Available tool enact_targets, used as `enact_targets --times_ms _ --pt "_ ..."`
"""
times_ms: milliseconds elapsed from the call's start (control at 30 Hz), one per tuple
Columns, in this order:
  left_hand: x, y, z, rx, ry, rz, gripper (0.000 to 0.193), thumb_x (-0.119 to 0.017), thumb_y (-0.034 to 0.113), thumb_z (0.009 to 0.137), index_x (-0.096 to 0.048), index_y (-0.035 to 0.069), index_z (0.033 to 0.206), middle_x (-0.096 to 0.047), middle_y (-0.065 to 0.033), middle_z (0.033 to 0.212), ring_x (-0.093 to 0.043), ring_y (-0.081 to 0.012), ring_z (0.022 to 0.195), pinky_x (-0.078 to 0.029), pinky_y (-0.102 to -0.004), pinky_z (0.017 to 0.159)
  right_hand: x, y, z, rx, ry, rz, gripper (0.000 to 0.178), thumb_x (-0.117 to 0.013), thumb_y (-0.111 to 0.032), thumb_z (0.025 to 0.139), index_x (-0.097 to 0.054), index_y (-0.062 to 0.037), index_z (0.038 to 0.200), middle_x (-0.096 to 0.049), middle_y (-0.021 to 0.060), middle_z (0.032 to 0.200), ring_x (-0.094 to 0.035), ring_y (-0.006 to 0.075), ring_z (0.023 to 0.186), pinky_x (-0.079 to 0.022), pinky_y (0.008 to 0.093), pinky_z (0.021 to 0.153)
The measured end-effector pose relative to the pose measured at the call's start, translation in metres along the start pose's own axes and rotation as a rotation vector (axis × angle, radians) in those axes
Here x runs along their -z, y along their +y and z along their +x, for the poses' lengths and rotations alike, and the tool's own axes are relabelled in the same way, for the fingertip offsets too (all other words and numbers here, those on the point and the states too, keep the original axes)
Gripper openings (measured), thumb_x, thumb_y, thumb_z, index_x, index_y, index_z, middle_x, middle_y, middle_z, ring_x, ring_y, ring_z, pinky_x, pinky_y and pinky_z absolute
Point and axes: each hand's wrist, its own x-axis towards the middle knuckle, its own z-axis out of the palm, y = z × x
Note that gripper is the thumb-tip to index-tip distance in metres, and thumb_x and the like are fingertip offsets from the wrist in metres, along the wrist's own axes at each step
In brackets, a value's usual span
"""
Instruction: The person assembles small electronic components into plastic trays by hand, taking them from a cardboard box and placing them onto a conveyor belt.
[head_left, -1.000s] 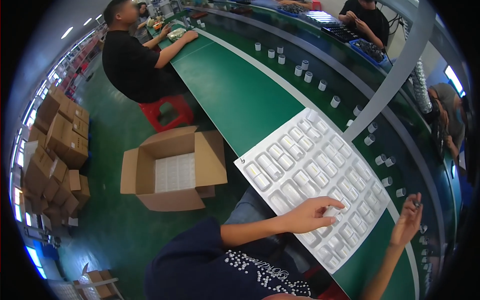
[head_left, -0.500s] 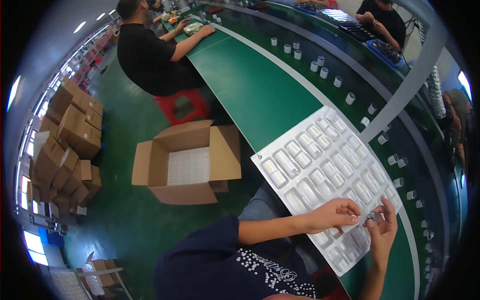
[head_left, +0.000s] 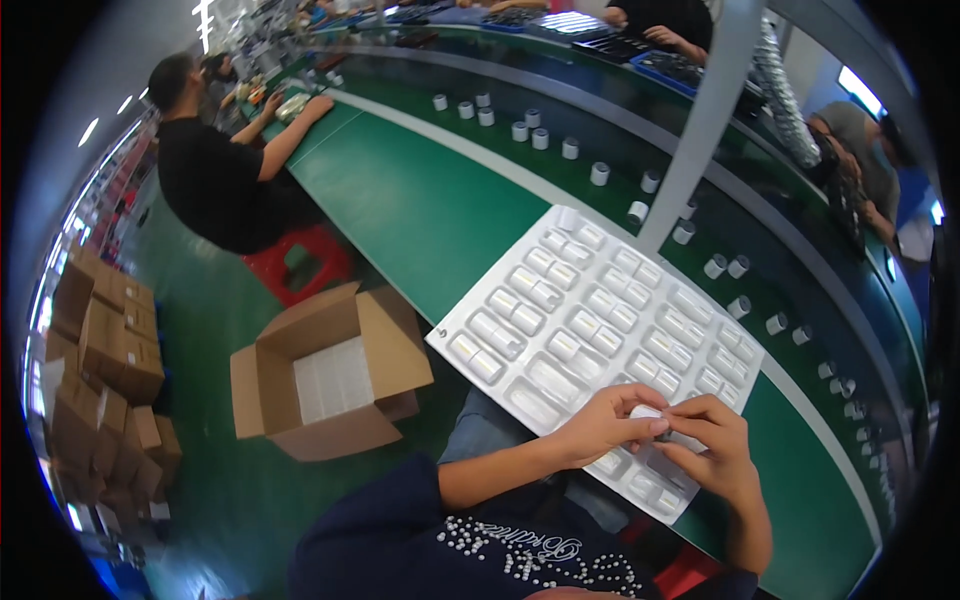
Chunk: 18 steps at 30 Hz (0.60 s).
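A small white cylinder [head_left: 648, 412] is held between both hands, over the near part of a white moulded tray [head_left: 506, 374]. My left hand [head_left: 605, 425] pinches it between thumb and fingers. My right hand [head_left: 715, 443] meets it from the right, its fingertips closed at the cylinder's end; whether a small part is also between them is hidden. White cylinders lie in pairs in many of the tray's pockets. Two pockets left of my hands, one of them a bare pocket [head_left: 535, 402], hold no cylinders.
White cylinders [head_left: 600, 174] stand along the dark conveyor beyond the green bench [head_left: 400, 210]. A grey post [head_left: 700, 130] rises behind the tray. An open carton [head_left: 400, 340] stands left, near a red stool [head_left: 290, 262] with a seated co-worker [head_left: 215, 170]. Stacked cartons [head_left: 120, 340] are farther left.
My hands were apart, the right with a small grey piece at its fingertips; now they have come together at the white cylinder. The view has swung to the right.
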Motion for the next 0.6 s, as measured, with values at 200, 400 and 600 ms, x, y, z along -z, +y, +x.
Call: enact_targets --times_ms 200,400,600 --pt "-0.001 -0.006 0.001 -0.079 0.034 0.068 0.046 -0.068 0.001 0.091 -0.052 -0.003 0.134 -0.064 -0.01 0.121 -0.064 -0.0132 0.104 -0.055 -0.0267 0.087 0.001 0.003 -0.004 0.019 -0.008 -0.091 0.032 -0.08 -0.007 0.076 -0.07 -0.0022 0.106 -0.065 0.0119 0.106 -0.065 0.0271 0.091 -0.055 0.0345 0.076" --pt "-0.006 -0.001 -0.003 -0.123 0.085 0.246 0.048 -0.066 0.003 0.094 -0.048 -0.002 0.139 -0.064 -0.0099 0.116 -0.064 -0.0118 0.096 -0.053 -0.0235 0.081 -0.007 0.004 -0.015 0.083 0.053 -0.285 0.037 -0.077 -0.007 0.078 -0.068 -0.0026 0.114 -0.064 0.0138 0.103 -0.065 0.0296 0.091 -0.054 0.0367 0.075" --pt "0.001 -0.007 -0.007 -0.03 0.096 0.395 0.042 -0.047 0.029 0.106 -0.055 -0.003 0.132 -0.064 -0.004 0.103 -0.054 -0.0082 0.079 -0.043 -0.0222 0.068 0.008 0.014 -0.012 -0.105 -0.092 0.178 0.031 -0.071 -0.018 0.089 -0.068 -0.0016 0.115 -0.062 0.0133 0.095 -0.065 0.0272 0.084 -0.052 0.0361 0.075"
